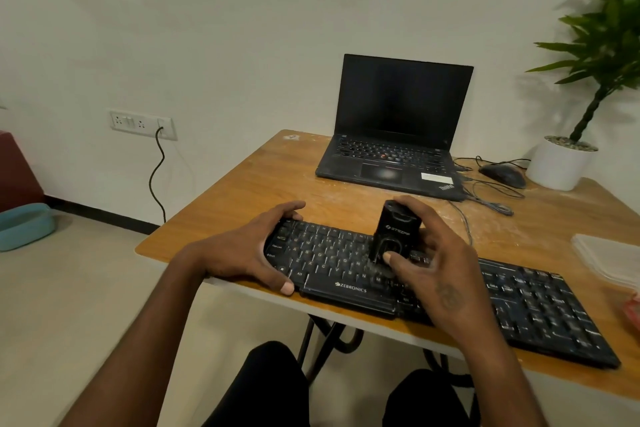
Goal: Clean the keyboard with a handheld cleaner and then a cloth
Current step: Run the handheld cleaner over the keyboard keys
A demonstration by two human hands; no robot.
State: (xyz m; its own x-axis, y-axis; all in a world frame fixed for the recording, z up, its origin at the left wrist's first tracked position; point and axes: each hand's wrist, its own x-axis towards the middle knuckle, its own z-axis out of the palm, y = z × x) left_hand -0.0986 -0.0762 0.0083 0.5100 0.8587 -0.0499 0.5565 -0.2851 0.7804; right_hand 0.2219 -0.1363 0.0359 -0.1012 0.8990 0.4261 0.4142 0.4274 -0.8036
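An open black laptop with a dark screen (394,135) stands at the far side of the light brown wooden table (242,184), and to its right lie a black computer mouse (502,175) with thin dark cables (491,198) and a green plant in a white round pot (557,166); at the right edge a stack of pale flat cloths or sheets (606,256) is cut off by the frame, so its kind is not clear. The long black keyboard with the white ZEBRONICS label (353,274) lies along the near edge of the table. The left hand (242,253) grips the left end of the keyboard, fingers curled over its far edge and thumb at the near edge. The right hand (433,267) holds the small black handheld cleaner (394,236) upright on the middle keys, with the thumb pressed on its front and the other fingers wrapped behind it. The bottom of the cleaner is blurred, and the keys under the right hand are hidden
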